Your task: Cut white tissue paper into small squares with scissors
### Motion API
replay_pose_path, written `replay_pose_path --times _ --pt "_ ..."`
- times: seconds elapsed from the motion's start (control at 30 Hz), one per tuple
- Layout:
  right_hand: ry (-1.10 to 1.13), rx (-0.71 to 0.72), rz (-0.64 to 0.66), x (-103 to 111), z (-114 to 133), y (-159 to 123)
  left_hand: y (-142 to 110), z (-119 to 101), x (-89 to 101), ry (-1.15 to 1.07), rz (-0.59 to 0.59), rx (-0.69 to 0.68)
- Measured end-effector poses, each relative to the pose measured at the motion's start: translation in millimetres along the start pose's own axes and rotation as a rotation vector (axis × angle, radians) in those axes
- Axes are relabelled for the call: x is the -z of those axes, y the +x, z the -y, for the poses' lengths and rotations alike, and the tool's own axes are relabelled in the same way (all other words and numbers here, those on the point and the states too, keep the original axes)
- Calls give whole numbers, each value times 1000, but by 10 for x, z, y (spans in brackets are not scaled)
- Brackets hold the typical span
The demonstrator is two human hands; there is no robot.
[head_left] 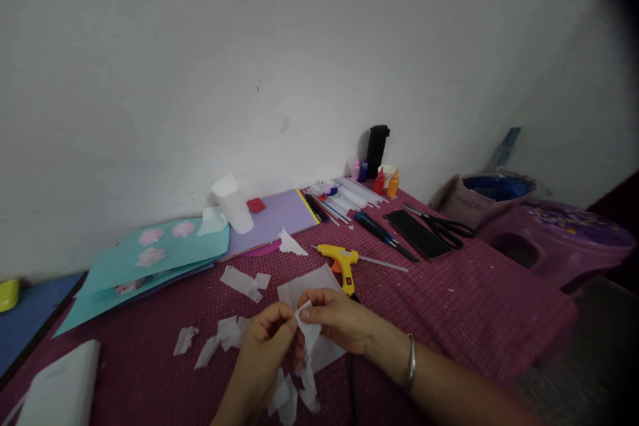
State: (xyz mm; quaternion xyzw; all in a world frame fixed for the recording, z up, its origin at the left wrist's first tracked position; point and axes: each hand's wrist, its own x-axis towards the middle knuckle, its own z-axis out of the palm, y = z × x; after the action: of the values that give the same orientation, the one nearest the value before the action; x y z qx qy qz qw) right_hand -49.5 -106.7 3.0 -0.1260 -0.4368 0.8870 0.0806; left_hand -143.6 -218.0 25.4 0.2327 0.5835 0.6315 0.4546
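While the worktop opens out toward its right edge, leaving me elbow room, teal sheets lie along its back-left edge. My left grip and right grip, just short of the yellow glue gun, pinch together on a white paper piece.
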Motion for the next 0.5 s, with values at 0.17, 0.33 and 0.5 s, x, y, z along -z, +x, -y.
replay_pose_path --times 0.17,0.33,0.5 --pt "-226 197 -170 -37 125 -26 -19 -22 12 8 -63 -26" --pt "-831 680 -390 -126 302 -165 14 33 64 29 -135 -81" --pt "-1076 518 -187 -163 237 -195 36 36 79 138 -124 -112"
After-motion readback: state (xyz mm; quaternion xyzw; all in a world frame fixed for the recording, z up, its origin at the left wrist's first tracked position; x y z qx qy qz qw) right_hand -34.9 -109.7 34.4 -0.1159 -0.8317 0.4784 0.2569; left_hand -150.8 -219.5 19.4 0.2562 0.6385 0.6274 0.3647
